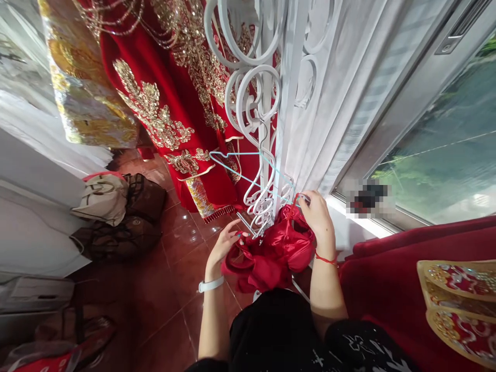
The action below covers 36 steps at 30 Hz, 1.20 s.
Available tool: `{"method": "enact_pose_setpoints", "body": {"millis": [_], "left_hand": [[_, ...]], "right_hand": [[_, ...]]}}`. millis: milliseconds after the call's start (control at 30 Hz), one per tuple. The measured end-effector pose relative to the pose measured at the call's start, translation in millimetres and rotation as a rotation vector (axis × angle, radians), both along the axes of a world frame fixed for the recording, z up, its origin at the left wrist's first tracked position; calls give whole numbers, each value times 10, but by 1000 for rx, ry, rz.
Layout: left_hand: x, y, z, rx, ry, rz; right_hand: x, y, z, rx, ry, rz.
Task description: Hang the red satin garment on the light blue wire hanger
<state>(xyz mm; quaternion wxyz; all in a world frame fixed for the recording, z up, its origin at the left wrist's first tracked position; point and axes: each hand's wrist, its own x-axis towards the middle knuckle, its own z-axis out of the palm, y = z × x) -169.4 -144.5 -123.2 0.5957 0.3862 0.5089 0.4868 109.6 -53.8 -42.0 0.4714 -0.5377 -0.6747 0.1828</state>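
Black clothing [279, 330] on the person's lap fills the bottom of the view, and just above it sits a bundle of red satin garment [277, 250], gathered loosely against the foot of a white scrolled rack [263, 103]. Her left hand [225, 243] grips the lower left fold of the satin, fingers curled into the cloth; a white wristband [211, 284] sits on that wrist. Her right hand [318, 214] is closed on the top of the bundle, pinching it where a pale blue hanger [248, 168] meets the fabric. I'd judge the satin light, limp and slippery, likely to slide off the thin wire unless held at a seam or strap rather than a smooth panel. Behind the rack hangs a red gown with gold embroidery [163, 103]. Brown bags [127, 217] lie on the tiled floor [174, 310], and a red cloth [387, 279] spreads at her right.
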Motion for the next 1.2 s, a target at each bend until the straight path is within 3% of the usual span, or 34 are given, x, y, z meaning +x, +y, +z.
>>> {"method": "enact_pose_setpoints", "body": {"millis": [133, 300, 567, 633, 800, 967, 1067, 1200], "left_hand": [[-78, -37, -7, -53, 20, 34], [-173, -105, -33, -31, 16, 70], [-229, -88, -311, -2, 172, 159], [-257, -89, -353, -12, 228, 196], [-373, -136, -332, -93, 453, 407], [-439, -203, -275, -45, 744, 617], [-409, -183, -256, 57, 686, 702], [-352, -107, -221, 180, 322, 832]], "right_hand": [[-22, -65, 47, -81, 75, 58], [-75, -108, 54, -52, 71, 54], [-140, -48, -14, -118, 69, 76], [-190, -57, -10, -91, 66, 12], [-435, -67, -48, 112, 97, -334], [-487, 99, -103, 253, 70, -479], [-356, 248, -97, 345, 46, -503], [-155, 407, -52, 432, 0, -432]]}}
